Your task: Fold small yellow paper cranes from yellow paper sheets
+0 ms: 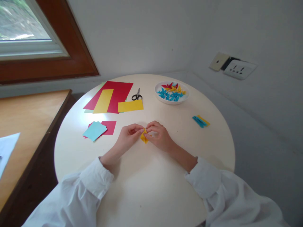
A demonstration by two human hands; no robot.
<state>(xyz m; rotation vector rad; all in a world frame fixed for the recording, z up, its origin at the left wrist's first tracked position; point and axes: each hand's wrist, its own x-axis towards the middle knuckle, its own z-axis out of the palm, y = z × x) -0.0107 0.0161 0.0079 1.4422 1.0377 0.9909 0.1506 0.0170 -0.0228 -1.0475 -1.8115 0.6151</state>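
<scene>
A small piece of folded yellow paper (pixel 145 137) is between my two hands over the middle of the round white table (pixel 146 189). My left hand (pixel 130 134) pinches its upper left edge with thumb and forefinger. From the other side, my right hand (pixel 159 135) grips it with the thumb in front and the fingers curled behind. The paper has creased, pointed facets, and the fingers hide part of it. Left of my left hand lies a stack of light blue paper squares (pixel 95 130) on red paper pieces (pixel 111 127).
Large red sheets (pixel 120 91) and yellow strips (pixel 130 106) lie at the back left, beside black-handled scissors (pixel 137 95). A white plate (pixel 172 102) holds several folded paper shapes. Blue and yellow folded strips (pixel 200 121) lie at the right. A wooden table (pixel 35 116) stands at left.
</scene>
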